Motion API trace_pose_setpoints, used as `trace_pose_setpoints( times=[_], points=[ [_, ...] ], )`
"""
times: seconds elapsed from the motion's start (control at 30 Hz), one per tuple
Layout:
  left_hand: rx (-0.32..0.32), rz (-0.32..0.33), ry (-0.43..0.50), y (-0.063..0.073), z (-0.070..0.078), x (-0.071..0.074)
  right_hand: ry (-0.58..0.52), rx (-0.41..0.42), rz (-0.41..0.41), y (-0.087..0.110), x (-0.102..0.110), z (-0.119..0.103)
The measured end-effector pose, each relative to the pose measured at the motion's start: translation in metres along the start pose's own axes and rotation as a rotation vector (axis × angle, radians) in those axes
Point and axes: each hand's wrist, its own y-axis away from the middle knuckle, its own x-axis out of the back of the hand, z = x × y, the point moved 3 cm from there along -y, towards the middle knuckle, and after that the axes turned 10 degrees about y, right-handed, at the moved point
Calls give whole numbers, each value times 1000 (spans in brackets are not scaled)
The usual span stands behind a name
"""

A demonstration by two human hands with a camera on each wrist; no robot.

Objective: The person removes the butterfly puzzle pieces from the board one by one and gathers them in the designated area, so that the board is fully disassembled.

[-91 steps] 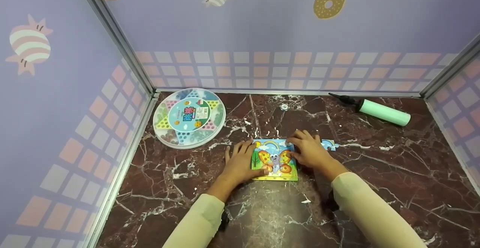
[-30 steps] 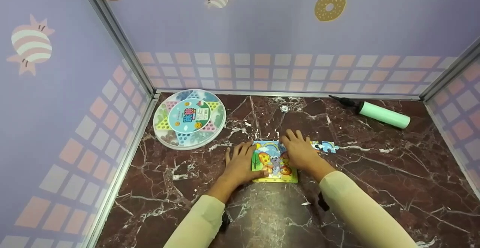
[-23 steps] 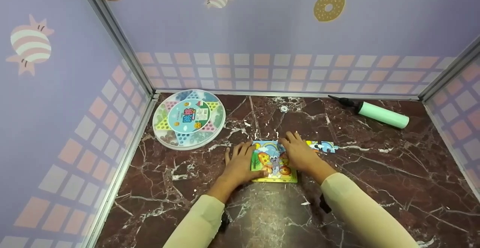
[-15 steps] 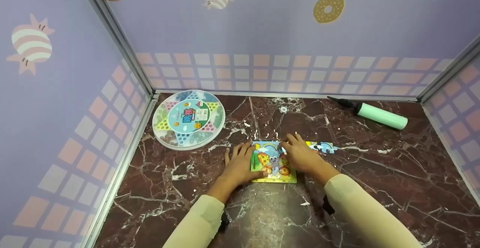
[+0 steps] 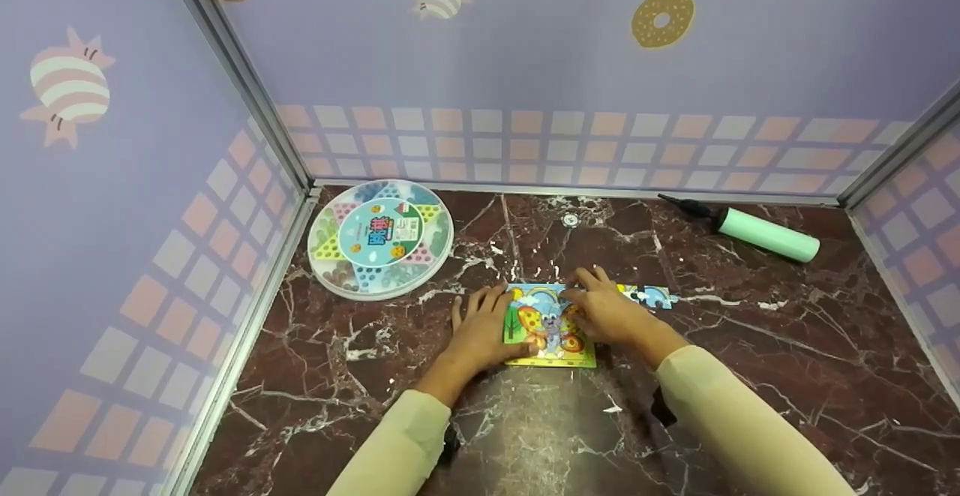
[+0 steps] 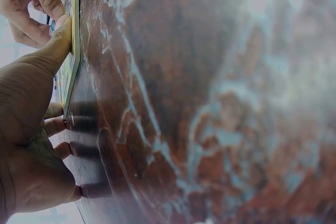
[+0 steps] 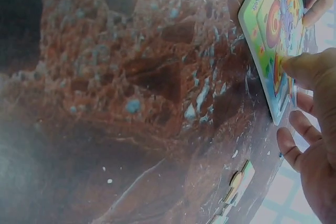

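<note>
A butterfly jigsaw puzzle (image 5: pixel 551 327) in a flat tray lies on the dark marbled surface. My left hand (image 5: pixel 480 327) rests over its left side, the thumb on the picture and the spread fingers along the edge. In the left wrist view, several left fingertips (image 6: pixel 62 150) touch the surface beside the tray. My right hand (image 5: pixel 611 314) is at the upper right of the puzzle, its fingers bent over a puzzle piece mostly hidden beneath them. The right thumb (image 7: pixel 304 69) touches the picture in the right wrist view. Loose puzzle pieces (image 5: pixel 656 297) lie just right of that hand.
A round Chinese checkers set (image 5: pixel 380 237) lies at the back left. A mint-green hand pump (image 5: pixel 769 235) with a black nozzle lies at the back right. A small round disc (image 5: pixel 571 220) is near the back wall. Patterned walls enclose the left, back and right sides.
My right hand has shifted left over the puzzle's upper right, uncovering more loose pieces, then back slightly right. A white edge under its fingers half a second ago is now hidden. The left hand stays put.
</note>
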Motion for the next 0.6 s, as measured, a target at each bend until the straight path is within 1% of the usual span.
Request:
trace_pose_setpoints(
  times=[0.17, 0.27, 0.4, 0.6],
  points=[
    [-3, 0, 1, -2, -1, -1, 32, -66, -20, 4, 4, 2],
    [0, -1, -4, -2, -2, -2, 50, -99, -17, 7, 8, 5],
    [10, -4, -19, -2, -2, -3, 80, -105, 11, 12, 12, 12],
    [11, -10, -25, -1, -1, -2, 130, -86, 72, 24, 17, 23]
  ],
)
